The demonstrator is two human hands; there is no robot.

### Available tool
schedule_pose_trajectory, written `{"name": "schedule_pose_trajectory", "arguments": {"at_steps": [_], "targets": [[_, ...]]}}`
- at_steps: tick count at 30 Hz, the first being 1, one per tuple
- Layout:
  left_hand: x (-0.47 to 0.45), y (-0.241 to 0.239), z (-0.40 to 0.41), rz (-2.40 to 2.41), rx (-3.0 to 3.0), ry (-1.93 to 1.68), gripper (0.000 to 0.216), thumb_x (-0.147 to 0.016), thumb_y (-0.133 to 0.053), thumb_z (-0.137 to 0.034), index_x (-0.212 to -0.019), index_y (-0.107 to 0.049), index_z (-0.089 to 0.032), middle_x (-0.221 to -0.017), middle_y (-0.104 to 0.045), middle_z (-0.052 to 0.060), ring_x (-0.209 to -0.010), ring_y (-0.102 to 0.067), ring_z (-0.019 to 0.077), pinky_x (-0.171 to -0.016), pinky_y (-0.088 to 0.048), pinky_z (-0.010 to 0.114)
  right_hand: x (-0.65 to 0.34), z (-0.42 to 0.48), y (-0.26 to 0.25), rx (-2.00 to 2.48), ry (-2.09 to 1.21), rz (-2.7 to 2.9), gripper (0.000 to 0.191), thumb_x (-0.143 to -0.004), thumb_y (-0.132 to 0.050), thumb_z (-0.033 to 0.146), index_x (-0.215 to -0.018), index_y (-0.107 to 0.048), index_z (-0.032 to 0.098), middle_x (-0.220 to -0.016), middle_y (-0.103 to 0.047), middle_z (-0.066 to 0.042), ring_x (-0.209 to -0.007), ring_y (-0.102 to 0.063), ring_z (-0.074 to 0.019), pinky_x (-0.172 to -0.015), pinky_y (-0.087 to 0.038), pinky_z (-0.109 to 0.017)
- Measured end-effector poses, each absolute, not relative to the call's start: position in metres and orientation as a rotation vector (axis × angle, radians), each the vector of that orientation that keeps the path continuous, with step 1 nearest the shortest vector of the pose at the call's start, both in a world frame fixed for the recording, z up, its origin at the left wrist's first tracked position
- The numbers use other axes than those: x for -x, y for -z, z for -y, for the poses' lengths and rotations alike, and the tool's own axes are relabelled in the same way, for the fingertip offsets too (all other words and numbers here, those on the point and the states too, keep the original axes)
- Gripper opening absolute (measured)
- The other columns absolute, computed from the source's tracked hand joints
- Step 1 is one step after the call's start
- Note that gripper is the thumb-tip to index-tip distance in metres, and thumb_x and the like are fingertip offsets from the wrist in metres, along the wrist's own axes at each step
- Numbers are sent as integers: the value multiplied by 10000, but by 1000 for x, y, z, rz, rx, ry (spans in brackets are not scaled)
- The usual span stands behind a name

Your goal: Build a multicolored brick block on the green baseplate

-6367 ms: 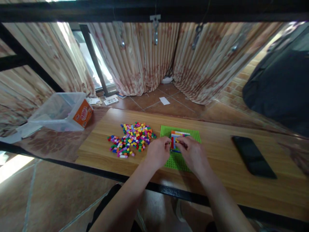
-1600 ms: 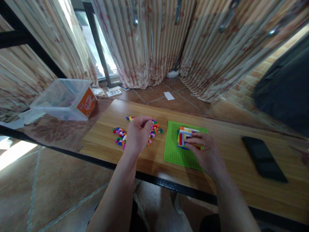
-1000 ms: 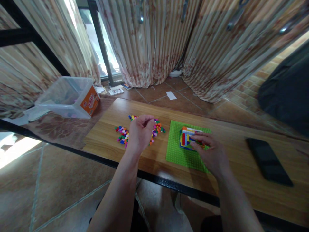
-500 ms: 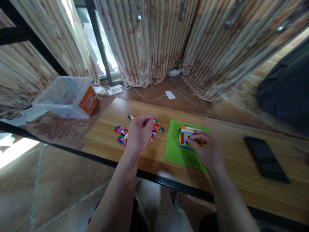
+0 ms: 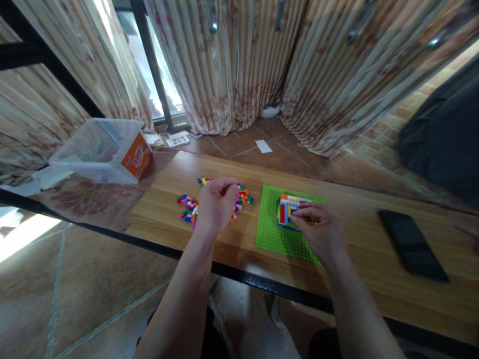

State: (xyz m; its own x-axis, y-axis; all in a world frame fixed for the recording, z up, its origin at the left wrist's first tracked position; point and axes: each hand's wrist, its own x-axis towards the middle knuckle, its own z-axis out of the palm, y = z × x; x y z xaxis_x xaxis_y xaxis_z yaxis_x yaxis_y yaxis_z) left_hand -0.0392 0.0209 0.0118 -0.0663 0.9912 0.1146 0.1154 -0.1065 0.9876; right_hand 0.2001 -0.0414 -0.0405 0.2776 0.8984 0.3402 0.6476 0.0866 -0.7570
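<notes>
A green baseplate (image 5: 268,227) lies on the wooden table, bearing a low block of stacked toy bricks (image 5: 287,208) in red, yellow, white, orange and blue. My right hand (image 5: 322,227) is at the right side of this stack, thumb and fingertips pinched together over its top; whatever they grip is hidden. Farther left, my left hand (image 5: 217,202) hovers over a spread of loose toy bricks (image 5: 189,205) in many colours and covers part of them. Its thumb and fingers are closed in a pinch, and what lies between them cannot be made out.
A black phone (image 5: 411,244) lies on the table (image 5: 359,239) at the right. A clear plastic tub (image 5: 95,149) with an orange label stands beyond the table's left end. Striped curtains (image 5: 239,70) hang behind, and a white paper (image 5: 263,146) lies on the tiled floor.
</notes>
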Motion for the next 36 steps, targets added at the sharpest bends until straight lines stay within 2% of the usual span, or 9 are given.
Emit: {"name": "schedule_pose_trajectory", "arguments": {"at_steps": [15,25,31,36], "targets": [[37,-9,-20,-1303,-1381,-1284,140,-766,-665,-247,-840,-741,-155,-710,-692,9,-636,-613,115,-593,-479,204,-194,42,36,1643,-291,1472,122,-757,-683,335,-713,-731,232,-952,-693,-62,-1007,-641,-255,-970,-443,-485],[30,-14,-16,-1321,-1314,-1167,184,-784,-624,-263,-896,-721,-152,-653,-669,-3,-524,-582,115,-473,-454,204,-192,39,34,1651,-296,1483,82,-735,-664,270,-705,-729,229,-967,-689,-77,-1012,-634,-267,-974,-434,-504],[23,-6,-16,-1348,-1630,-1027,129,-813,-595,-222,-849,-707,-168,-786,-717,33,-723,-659,161,-677,-515,264,-191,41,29,1576,-423,1341,120,-745,-675,339,-724,-737,239,-938,-720,-59,-999,-643,-255,-971,-445,-478],[8,0,-9,-1379,-1903,-829,125,-842,-583,-233,-907,-676,-180,-819,-710,38,-746,-659,177,-759,-524,318,-214,41,31,1512,-592,760,333,-778,-661,494,-913,-733,198,-874,-738,-62,-788,-674,-216,-742,-531,-384]]}}
